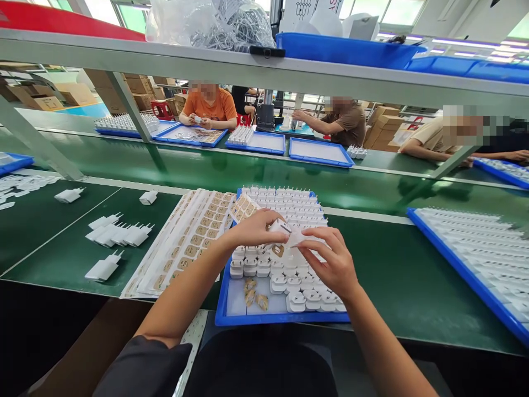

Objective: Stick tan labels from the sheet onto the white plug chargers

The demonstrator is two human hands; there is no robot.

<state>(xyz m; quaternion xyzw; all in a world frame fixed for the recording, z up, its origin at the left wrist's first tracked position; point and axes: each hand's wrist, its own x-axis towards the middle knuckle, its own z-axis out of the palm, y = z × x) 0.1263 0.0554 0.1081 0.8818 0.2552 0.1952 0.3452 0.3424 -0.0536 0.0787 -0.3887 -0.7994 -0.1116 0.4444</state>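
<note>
1. While both hands meet at the centre of the frame, the left hand (254, 229) pinches a small white plastic charger plug (280, 226) between thumb and fingers, above the blue plastic tray (221, 309).
2. Just to its right, the right hand (333, 262) has its fingers curled around a thin pale piece (298, 237) that touches the plug; whether it is a label or a film is hard to make out.
3. Rows of white plugs (289, 286) fill the tray, partly hidden under the hands.
4. Sheets of gold-and-white stickers (188, 242) lie left of the tray, their near edge cut off by the left forearm.
5. Loose white plugs (119, 234) rest on the green table (392, 275) at centre left.
6. Across the belt in the upper frame sit three co-workers, faces blurred.
7. At right, another blue tray (475, 281) runs out of frame.
</note>
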